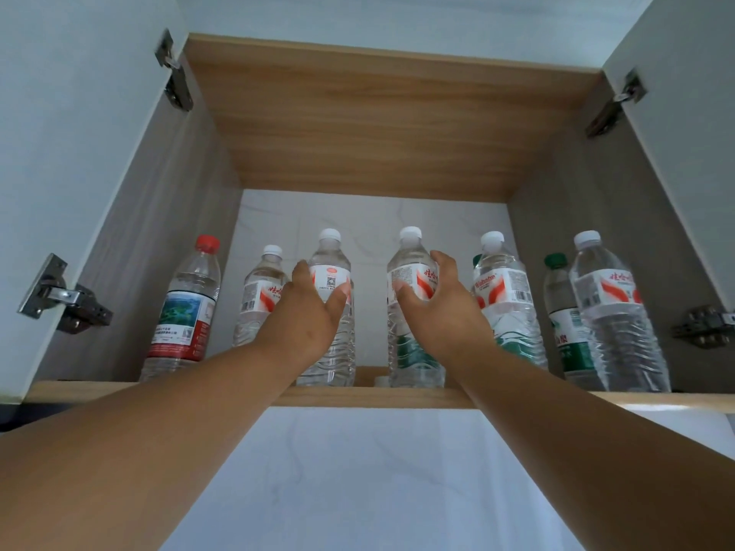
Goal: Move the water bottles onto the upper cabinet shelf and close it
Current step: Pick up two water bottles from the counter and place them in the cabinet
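Several water bottles stand upright on the upper cabinet shelf (350,396). My left hand (308,312) grips a white-capped bottle (332,344) left of centre, thumb and fingers curled round its label. My right hand (439,300) grips a second white-capped bottle (409,268) right of centre. Both bottles rest on the shelf near its front edge. A red-capped bottle (187,304) stands at the far left, with a smaller white-capped one (258,296) behind my left hand.
On the right stand two more white-capped bottles (505,296) (612,312) and a green-capped one (560,308). Both cabinet doors (71,153) (692,161) hang open at the sides, hinges (59,296) showing. A white marble-look wall (358,479) lies below the shelf.
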